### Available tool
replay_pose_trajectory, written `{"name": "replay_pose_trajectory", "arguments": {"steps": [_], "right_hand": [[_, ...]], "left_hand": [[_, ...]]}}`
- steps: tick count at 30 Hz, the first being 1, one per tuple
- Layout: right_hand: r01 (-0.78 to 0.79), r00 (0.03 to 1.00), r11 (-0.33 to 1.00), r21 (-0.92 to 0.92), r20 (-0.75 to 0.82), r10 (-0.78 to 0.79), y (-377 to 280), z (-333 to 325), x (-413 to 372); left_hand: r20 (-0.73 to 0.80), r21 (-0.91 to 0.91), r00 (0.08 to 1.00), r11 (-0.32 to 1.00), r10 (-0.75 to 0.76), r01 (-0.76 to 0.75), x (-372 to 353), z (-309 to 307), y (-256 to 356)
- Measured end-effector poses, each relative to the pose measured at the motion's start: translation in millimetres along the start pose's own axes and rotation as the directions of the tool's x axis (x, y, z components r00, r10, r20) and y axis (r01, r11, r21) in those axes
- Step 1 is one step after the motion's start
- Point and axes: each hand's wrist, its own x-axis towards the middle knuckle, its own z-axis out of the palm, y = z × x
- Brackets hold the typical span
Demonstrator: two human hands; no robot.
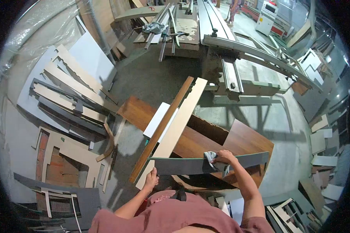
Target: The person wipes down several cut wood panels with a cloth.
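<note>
A long dark grey board [179, 166] with a green upper edge lies across in front of me. Its left end is gripped by my left hand [152, 178], fingers closed. My right hand [224, 157] is closed on a pale grey cloth [211, 158], which hangs over the board's upper edge right of its middle. Beneath and beyond the board are a long cream strip [179, 120], a narrow brown strip [163, 126], a white piece [156, 119] and wide brown wooden panels [247, 141].
Cut boards [72, 85] lean on a large white sheet at the left. A sliding table saw [256, 50] stands ahead, with a bench [186, 35] holding metal bars beside it. A person [234, 11] stands far back. Offcuts [318, 142] lie at the right.
</note>
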Motion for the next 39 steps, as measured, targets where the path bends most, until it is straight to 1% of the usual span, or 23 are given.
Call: {"name": "replay_pose_trajectory", "arguments": {"steps": [2, 4, 6, 7, 13, 15, 16, 18, 19, 20, 21, 22, 24, 25, 26, 28, 29, 33, 34, 35, 36, 37, 39], "right_hand": [[-0.013, 1.0, 0.999, 0.05, -0.009, 0.014, -5.2, 4.5, 4.4], [-0.031, 0.997, 0.995, 0.093, 0.068, 0.025, -9.9, 1.7, 8.6], [0.072, 0.997, 0.993, 0.089, 0.003, -0.072, 5.8, 25.8, 30.2], [0.061, 0.998, 0.993, 0.097, 0.006, -0.062, 5.2, 29.0, 32.1], [-0.035, 0.999, 0.987, 0.154, 0.033, 0.03, 6.0, 43.2, 37.1], [-0.009, 0.925, 0.968, 0.25, -0.365, 0.103, 14.4, 62.3, 47.1], [-0.034, 0.853, 0.943, 0.331, -0.481, 0.2, -12.1, 44.0, 28.1], [0.186, 0.704, 0.905, 0.383, -0.695, 0.149, -42.8, 50.2, 36.2], [0.248, 0.756, 0.895, 0.37, -0.652, 0.06, -83.3, 29.5, 16.6], [0.243, 0.815, 0.888, 0.391, -0.578, 0.031, -107.4, 50.8, 33.8], [0.381, 0.756, 0.848, 0.369, -0.653, -0.056, -139.4, 74.6, 39.3], [0.562, 0.631, 0.799, 0.213, -0.736, -0.247, -167.4, 97.1, 39.9], [0.65, 0.622, 0.759, 0.042, -0.603, -0.5, -216.9, 83.5, -3.5], [0.653, 0.62, 0.756, 0.046, -0.605, -0.499, -216.0, 93.0, -3.3], [0.659, 0.583, 0.752, 0.003, -0.635, -0.507, -211.0, 105.7, -0.5], [0.66, 0.545, 0.75, -0.04, -0.662, -0.514, -194.3, 111.8, 2.4], [0.628, 0.573, 0.778, -0.031, -0.658, -0.489, -182.2, 112.2, 0.7], [0.561, 0.633, 0.818, 0.131, -0.704, -0.321, -127.1, 100.5, -8.6], [0.499, 0.693, 0.829, 0.254, -0.69, -0.206, -107.0, 102.8, 0.1], [0.481, 0.657, 0.856, 0.19, -0.725, -0.208, -91.7, 87.1, -9.7], [0.331, 0.676, 0.896, 0.297, -0.737, -0.005, -70.2, 95.4, 0.0], [0.416, 0.532, 0.89, 0.184, -0.843, -0.074, -33.2, 104.4, 16.6], [0.143, 0.607, 0.936, 0.321, -0.775, 0.173, 21.9, 110.4, 14.2]], "left_hand": [[-0.007, -0.009, 1.0, 1.0, -0.009, 0.008, -10.1, -0.5, 3.3], [-0.015, -0.02, 1.0, 1.0, -0.002, 0.001, -17.4, 4.7, 9.1], [-0.053, 0.032, 0.997, 0.997, -0.063, 0.065, -23.0, 4.3, 10.5], [-0.12, -0.006, 0.99, 0.997, -0.079, 0.078, -20.9, 6.2, 7.2], [-0.126, 0.007, 0.988, 0.995, -0.094, 0.096, -16.9, 5.4, 6.9], [-0.121, 0.0, 0.988, 0.995, -0.099, 0.099, -17.0, 6.9, 10.2], [-0.114, -0.003, 0.988, 0.995, -0.101, 0.101, -16.2, 6.9, 9.9], [-0.104, -0.042, 0.991, 0.996, -0.079, 0.075, -14.3, 6.0, 10.5], [-0.106, -0.031, 0.992, 0.997, -0.076, 0.073, -13.8, 4.7, 10.3], [-0.102, -0.028, 0.992, 0.997, -0.077, 0.074, -13.0, 3.2, 8.9], [-0.115, -0.068, 0.989, 0.994, -0.092, 0.085, -11.0, 1.6, 6.6], [-0.129, -0.108, 0.986, 0.99, -0.106, 0.092, -8.2, -0.5, 3.6], [-0.115, -0.121, 0.98, 0.982, -0.161, 0.147, 1.4, -8.9, -8.9], [-0.125, -0.153, 0.988, 0.986, -0.091, 0.071, -3.3, -5.6, -7.2], [-0.129, -0.149, 0.988, 0.986, -0.091, 0.071, -8.1, -2.4, -3.8], [-0.137, 0.039, 0.991, 0.999, -0.009, 0.014, -17.7, 8.4, 13.7], [-0.17, -0.098, 0.966, 0.979, -0.196, 0.181, -20.8, 7.8, 20.1], [-0.123, -0.108, 0.979, 0.983, -0.161, 0.148, -22.1, 5.1, 13.1], [-0.114, -0.115, 0.981, 0.983, -0.159, 0.146, -26.2, 7.9, 15.1], [-0.106, -0.121, 0.982, 0.982, -0.158, 0.145, -28.6, 9.4, 15.7], [-0.107, -0.12, 0.982, 0.982, -0.157, 0.144, -28.7, 8.6, 14.3], [-0.11, -0.122, 0.979, 0.98, -0.173, 0.16, -28.1, 8.0, 11.0], [-0.113, -0.098, 0.972, 0.976, -0.205, 0.195, -29.7, 3.4, 3.9]]}}
